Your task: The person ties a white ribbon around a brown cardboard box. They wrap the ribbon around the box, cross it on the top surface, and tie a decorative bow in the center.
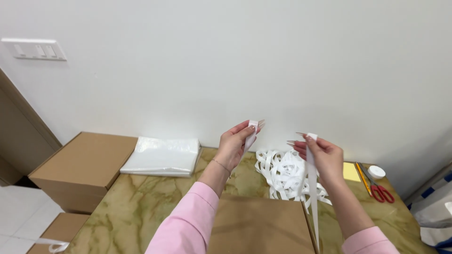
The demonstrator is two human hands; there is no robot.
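Note:
My left hand [237, 141] is raised above the table and pinches one end of a white ribbon strip [252, 132] between thumb and fingers. My right hand [321, 154] pinches another white ribbon strip [312, 188], which hangs straight down in front of a brown paper bag [259, 226] lying at the near edge. Behind both hands a loose pile of white ribbon [282, 171] rests on the marbled tabletop [141, 207]. Both sleeves are pink.
A stack of clear plastic bags [162, 156] lies at the table's back left. Red-handled scissors [380, 190], a yellow notepad [351, 171], a pencil and a white tape roll [376, 172] sit at the right. Cardboard boxes [82, 169] stand on the floor to the left.

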